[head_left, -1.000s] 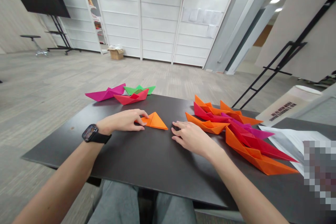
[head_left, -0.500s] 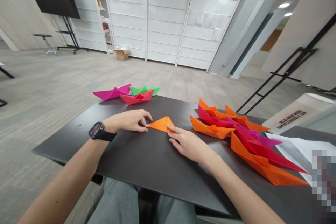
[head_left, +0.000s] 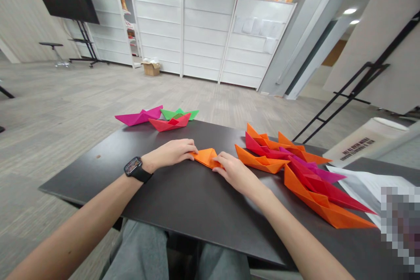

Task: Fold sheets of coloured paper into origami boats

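A small folded orange paper sits between my two hands over the dark table. My left hand, with a black watch on its wrist, pinches the paper's left corner between thumb and fingers. On the opposite side my right hand grips the right corner, its fingertips partly covering the paper. Several orange folded paper boats stand close to the right of my right hand, with red boats and a magenta boat among them.
At the table's far left edge rest a magenta boat, a green boat and a red boat. White paper sheets lie at the right, near a white cylindrical container with printed text. White shelving panels stand beyond the table.
My left hand has moved right and closed on the orange paper's left corner. My right hand now pinches the other corner, and the paper has bent up from its flat triangle.
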The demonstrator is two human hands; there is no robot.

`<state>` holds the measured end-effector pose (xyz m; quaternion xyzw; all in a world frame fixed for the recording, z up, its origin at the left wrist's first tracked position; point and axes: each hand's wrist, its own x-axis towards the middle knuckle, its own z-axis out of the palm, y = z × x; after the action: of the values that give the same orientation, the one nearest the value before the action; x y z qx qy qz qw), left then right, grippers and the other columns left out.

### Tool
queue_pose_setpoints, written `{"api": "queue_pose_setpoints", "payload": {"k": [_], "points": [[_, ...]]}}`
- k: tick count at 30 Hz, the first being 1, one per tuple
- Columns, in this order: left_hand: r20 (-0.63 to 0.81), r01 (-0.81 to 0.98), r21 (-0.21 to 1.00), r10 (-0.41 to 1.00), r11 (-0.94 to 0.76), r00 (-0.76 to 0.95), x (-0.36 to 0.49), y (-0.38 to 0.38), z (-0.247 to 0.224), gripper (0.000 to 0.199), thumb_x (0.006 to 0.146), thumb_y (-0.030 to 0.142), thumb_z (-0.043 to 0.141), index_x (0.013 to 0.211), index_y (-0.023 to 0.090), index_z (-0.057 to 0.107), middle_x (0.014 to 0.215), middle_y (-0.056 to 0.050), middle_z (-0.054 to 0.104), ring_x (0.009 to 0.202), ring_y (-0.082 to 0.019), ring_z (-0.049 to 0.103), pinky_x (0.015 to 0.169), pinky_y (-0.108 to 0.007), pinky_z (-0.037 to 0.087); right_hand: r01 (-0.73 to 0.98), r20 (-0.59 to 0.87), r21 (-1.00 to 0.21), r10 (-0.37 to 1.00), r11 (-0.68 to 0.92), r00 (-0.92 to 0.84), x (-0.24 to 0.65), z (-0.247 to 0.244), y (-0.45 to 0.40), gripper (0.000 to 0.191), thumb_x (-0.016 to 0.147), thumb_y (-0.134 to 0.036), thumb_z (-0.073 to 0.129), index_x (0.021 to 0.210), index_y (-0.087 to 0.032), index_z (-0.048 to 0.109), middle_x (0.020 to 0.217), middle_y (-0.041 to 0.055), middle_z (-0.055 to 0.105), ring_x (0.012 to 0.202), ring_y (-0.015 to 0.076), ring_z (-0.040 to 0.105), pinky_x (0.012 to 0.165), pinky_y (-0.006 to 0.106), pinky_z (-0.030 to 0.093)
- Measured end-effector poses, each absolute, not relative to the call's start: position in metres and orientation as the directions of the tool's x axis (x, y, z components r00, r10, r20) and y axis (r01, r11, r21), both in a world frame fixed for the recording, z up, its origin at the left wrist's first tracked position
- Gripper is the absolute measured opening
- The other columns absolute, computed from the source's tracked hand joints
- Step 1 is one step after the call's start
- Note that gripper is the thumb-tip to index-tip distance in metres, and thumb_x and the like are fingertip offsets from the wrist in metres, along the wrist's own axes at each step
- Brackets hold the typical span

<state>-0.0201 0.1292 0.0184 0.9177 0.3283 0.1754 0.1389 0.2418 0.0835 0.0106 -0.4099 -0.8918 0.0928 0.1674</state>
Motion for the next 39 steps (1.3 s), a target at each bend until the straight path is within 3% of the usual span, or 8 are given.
{"api": "queue_pose_setpoints", "payload": {"k": [3,6,11,15,22,29,34,39], "points": [[0.254,0.477,0.716,0.826,-0.510,0.503,-0.010,0.128,0.015,0.020,0.086,0.027,0.066,0.103,0.020,0.059,0.094,-0.002,0.062,0.077,-0.016,0.066,0.068,-0.029,0.051,0.664,0.230,-0.352,0.748,0.660,-0.622,0.243,0.009,0.086,0.016,0.098,-0.017,0.052,0.103,-0.017,0.067,0.107,0.0084,0.064,0.098,0.0199,0.066,0.093,0.034,0.052],[0.101,0.200,0.967,0.960,-0.156,0.262,0.003,0.125,0.010,0.037,0.076,0.025,0.077,0.095,0.020,0.046,0.088,0.001,0.059,0.063,-0.013,0.066,0.056,-0.025,0.050,0.650,0.250,-0.388,0.753,0.654,-0.609,0.243,0.007,0.088,0.022,0.100,-0.016,0.046,0.106,-0.015,0.067,0.106,0.0099,0.064,0.095,0.0199,0.066,0.090,0.034,0.053],[-0.014,-0.025,1.000,0.997,0.016,0.075,0.018,0.118,0.005,0.055,0.066,0.027,0.087,0.085,0.022,0.036,0.087,0.002,0.057,0.065,-0.011,0.067,0.066,-0.028,0.056,0.643,0.353,-0.533,0.835,0.551,-0.423,0.236,0.004,0.085,0.045,0.096,-0.008,0.040,0.140,-0.015,0.045,0.106,0.0102,0.066,0.100,0.0199,0.066,0.092,0.036,0.052],[-0.010,0.007,1.000,0.950,0.008,0.313,0.026,0.112,0.003,0.045,0.071,0.039,0.083,0.084,0.019,0.045,0.085,-0.002,0.063,0.069,-0.015,0.069,0.068,-0.032,0.057,0.601,0.370,-0.649,0.884,0.466,-0.286,0.229,0.000,0.081,0.058,0.089,-0.010,0.049,0.145,-0.019,0.037,0.086,0.0021,0.066,0.078,0.0172,0.067,0.077,0.032,0.055],[0.133,0.125,0.970,0.883,-0.210,0.451,0.038,0.106,-0.003,0.027,0.083,0.040,0.068,0.082,0.018,0.053,0.074,0.001,0.065,0.070,-0.016,0.067,0.067,-0.028,0.053,0.499,0.377,-0.727,0.882,0.472,-0.284,0.222,0.000,0.074,0.048,0.087,-0.017,0.053,0.134,-0.021,0.050,0.084,0.0010,0.068,0.072,0.0156,0.067,0.074,0.029,0.054],[0.156,0.274,0.931,0.943,-0.240,0.294,0.030,0.104,0.004,0.016,0.079,0.015,0.052,0.086,0.023,0.040,0.061,0.009,0.054,0.050,-0.012,0.060,0.052,-0.022,0.043,0.665,0.373,-0.681,0.927,0.306,-0.045,0.225,0.010,0.077,0.032,0.076,-0.015,0.055,0.107,-0.019,0.060,0.064,-0.0047,0.058,0.059,0.0163,0.059,0.063,0.028,0.045],[0.324,0.572,0.661,0.872,-0.486,0.367,0.025,0.102,0.010,0.011,0.083,0.015,0.050,0.090,0.023,0.050,0.066,0.006,0.055,0.056,-0.012,0.055,0.057,-0.024,0.040,0.713,0.326,-0.628,0.938,0.310,-0.121,0.227,0.007,0.079,0.014,0.082,-0.017,0.052,0.094,-0.021,0.061,0.060,-0.0050,0.055,0.056,0.0157,0.056,0.060,0.027,0.038],[0.262,0.741,0.341,0.815,-0.579,0.517,0.020,0.100,0.023,0.010,0.090,0.016,0.044,0.093,0.021,0.052,0.074,0.001,0.061,0.066,-0.018,0.061,0.059,-0.027,0.041,0.767,0.371,-0.508,0.903,0.391,-0.214,0.228,0.003,0.080,0.013,0.085,-0.011,0.050,0.088,-0.020,0.059,0.078,0.0012,0.062,0.071,0.0173,0.061,0.067,0.028,0.044]]}}
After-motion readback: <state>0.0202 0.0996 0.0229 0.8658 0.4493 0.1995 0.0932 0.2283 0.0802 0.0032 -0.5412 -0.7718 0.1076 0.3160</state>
